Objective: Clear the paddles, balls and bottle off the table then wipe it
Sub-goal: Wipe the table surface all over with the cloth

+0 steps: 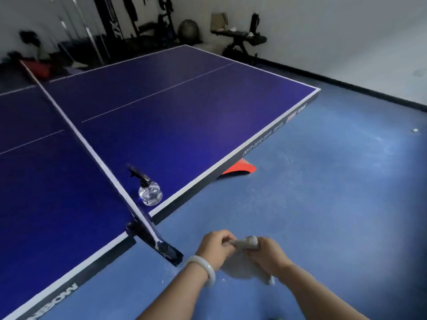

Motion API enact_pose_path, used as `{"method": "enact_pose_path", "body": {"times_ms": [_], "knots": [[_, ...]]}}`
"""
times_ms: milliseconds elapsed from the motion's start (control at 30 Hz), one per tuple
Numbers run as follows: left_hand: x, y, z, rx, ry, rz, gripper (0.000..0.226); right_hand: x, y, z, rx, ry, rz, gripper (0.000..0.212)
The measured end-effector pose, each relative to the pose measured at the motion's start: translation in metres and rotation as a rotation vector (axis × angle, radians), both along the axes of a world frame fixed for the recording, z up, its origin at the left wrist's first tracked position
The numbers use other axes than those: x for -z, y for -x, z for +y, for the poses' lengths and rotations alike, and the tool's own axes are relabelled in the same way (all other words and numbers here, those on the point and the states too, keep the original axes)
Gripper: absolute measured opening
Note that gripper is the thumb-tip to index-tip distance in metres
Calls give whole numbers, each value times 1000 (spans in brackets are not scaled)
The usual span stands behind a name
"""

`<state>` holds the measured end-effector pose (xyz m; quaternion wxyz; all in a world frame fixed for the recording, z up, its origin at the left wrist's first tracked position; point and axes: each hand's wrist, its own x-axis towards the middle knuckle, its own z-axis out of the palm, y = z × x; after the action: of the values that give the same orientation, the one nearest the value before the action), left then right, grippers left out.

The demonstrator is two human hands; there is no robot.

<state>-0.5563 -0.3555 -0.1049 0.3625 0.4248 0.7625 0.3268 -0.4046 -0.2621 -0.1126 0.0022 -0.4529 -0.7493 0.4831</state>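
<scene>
Blue sports-room floor, blue worktop (pixel 208 116) with net. Spray bottle (pixel 150 192) on worktop beside net, near edge. Left hand (pixel 213 247) and right hand (pixel 265 252) both grip twisted grey cloth (pixel 246 242) off worktop. Risk: wiping sweep could knock bottle over edge; paddles, balls not visible.

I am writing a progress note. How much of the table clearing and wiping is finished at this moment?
Done: no paddles or balls show on the table. In hand: the left hand and right hand both grip a grey cloth beside the table. Left: the spray bottle stands by the net, and wiping is not started.
</scene>
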Motion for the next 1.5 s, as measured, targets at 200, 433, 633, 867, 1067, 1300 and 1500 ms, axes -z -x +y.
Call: {"method": "enact_pose_path", "body": {"times_ms": [200,433,633,867,1067,1300,1500], "knots": [[-2,-9,38,-325,14,-3,7,-7,23,87,-291,-84,-52,17],[3,17,39,-553,164,150,11,-3,89,122,-508,-101,-75,11],[19,81,54,-790,217,112,32,-3,160,149,-572,-77,-103,16],[19,139,75,-1177,235,118,63,-2,220,179,-579,-65,-167,19],[18,175,82,-1423,210,104,89,2,266,187,-724,-56,-176,8],[23,208,89,-1398,-143,-40,86,-5,295,200,-739,16,-194,14],[25,224,103,-1384,-106,-3,42,-6,296,218,-680,84,-163,6]]}}
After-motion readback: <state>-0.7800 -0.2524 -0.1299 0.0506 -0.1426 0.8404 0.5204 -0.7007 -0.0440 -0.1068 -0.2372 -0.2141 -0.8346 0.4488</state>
